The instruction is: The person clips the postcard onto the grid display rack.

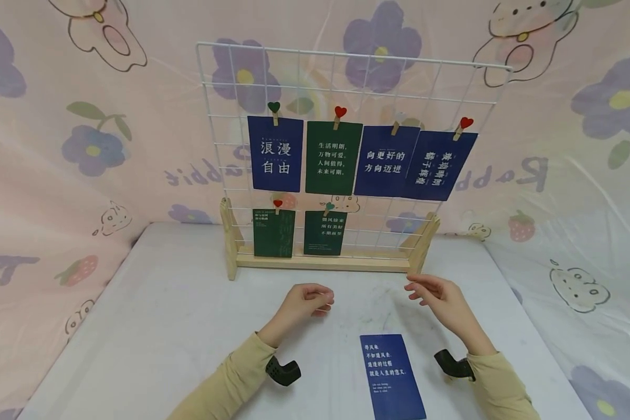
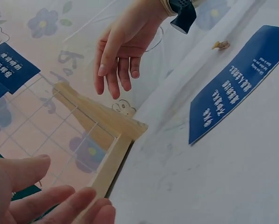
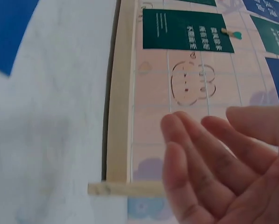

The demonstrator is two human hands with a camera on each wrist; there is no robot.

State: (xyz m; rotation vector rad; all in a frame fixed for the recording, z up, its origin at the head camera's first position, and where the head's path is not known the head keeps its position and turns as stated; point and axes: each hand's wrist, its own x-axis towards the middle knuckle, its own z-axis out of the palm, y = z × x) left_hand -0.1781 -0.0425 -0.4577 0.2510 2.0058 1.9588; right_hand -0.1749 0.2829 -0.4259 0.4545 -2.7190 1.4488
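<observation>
My left hand hovers over the white table before the rack, fingers loosely bent around nothing. To its right, my right hand is also held up with nothing in it, near the rack's right foot. Between my forearms a blue card with white writing lies flat on the table. A white wire grid stands in a wooden base. Heart-topped clips hold cards on it: in the upper row a blue card, a green card and two overlapping blue ones; two smaller green cards hang below.
A small yellowish-brown object, its kind unclear, lies beyond the blue card in the left wrist view. Patterned cloth with flowers and rabbits hangs behind and beside the table. Each wrist wears a black camera mount.
</observation>
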